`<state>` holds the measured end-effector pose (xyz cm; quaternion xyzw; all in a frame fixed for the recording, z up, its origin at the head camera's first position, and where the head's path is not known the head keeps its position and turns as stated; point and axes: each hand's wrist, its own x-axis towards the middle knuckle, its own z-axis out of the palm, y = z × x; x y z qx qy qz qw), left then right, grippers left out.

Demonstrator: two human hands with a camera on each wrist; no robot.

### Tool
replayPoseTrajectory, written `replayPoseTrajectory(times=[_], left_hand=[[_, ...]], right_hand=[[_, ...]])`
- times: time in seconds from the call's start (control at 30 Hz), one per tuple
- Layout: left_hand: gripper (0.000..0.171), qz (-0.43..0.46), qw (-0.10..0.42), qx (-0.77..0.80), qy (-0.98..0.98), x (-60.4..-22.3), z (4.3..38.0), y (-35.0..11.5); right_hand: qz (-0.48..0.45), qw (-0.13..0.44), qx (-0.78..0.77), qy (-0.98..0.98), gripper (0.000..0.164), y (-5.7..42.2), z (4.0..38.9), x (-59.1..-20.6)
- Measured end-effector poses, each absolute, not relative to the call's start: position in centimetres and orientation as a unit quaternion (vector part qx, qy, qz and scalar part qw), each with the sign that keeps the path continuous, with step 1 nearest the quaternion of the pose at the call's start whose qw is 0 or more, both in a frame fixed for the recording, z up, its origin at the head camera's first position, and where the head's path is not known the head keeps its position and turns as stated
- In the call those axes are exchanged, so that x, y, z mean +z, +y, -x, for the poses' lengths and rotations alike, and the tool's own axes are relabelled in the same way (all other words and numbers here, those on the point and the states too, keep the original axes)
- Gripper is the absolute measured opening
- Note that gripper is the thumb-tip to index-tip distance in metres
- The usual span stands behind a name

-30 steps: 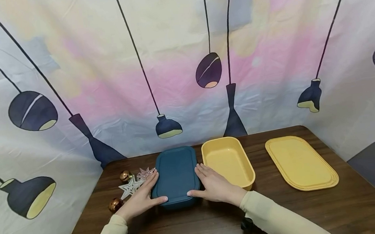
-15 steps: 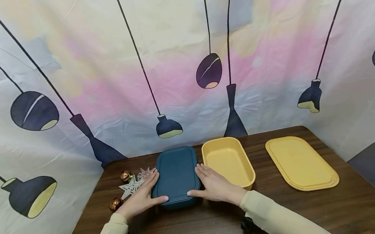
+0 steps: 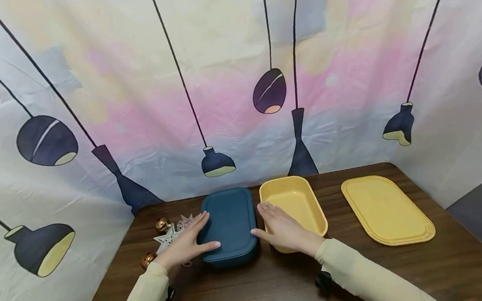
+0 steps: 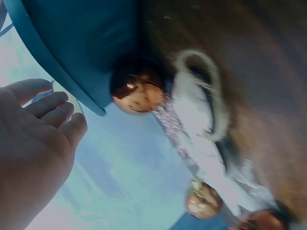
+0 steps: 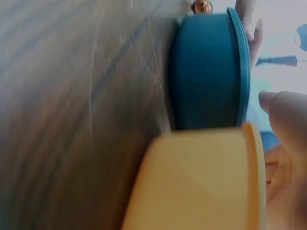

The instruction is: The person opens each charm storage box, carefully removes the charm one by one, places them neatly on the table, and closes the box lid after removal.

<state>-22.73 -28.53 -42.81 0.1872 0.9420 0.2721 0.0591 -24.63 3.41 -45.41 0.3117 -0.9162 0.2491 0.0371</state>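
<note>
A lidded dark blue food box sits on the table's middle. My left hand hovers at its left side, fingers extended and thumb overlapping the lid's front left corner. In the left wrist view that hand's fingers stand apart from the box's blue rim. My right hand is spread between the blue box and an uncovered yellow food box, its thumb tip by the blue box's right edge. Seen from the right wrist, the right hand is above both boxes, holding nothing. The yellow box looks bare inside.
A yellow lid lies flat at the right. Left of the blue box are a silver star, a pink star and copper baubles, partly behind the left hand. A printed cloth hangs behind the wooden table.
Both hands have come off the blue box's lid. The right hand has shifted right, over the yellow box's near left edge; the left has lifted slightly. The boxes stay put.
</note>
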Motion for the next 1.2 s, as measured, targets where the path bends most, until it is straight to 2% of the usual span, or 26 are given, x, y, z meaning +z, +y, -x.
replayPoseTrajectory(times=[0.57, 0.9, 1.2], left_hand=[[0.093, -0.237, 0.040, 0.226, 0.944, -39.9, 26.5, -21.5], [0.081, -0.282, 0.031, 0.212, 0.935, -37.9, 28.3, -16.1], [0.078, -0.288, 0.017, 0.207, 0.935, -35.8, 28.9, -10.9]], right_hand=[[-0.225, 0.132, 0.251, -0.932, 0.073, 14.5, 27.2, -43.9], [-0.162, 0.123, 0.246, -0.948, 0.073, 21.5, 26.9, -42.2], [-0.124, 0.120, 0.248, -0.953, 0.077, 26.4, 26.4, -41.4]])
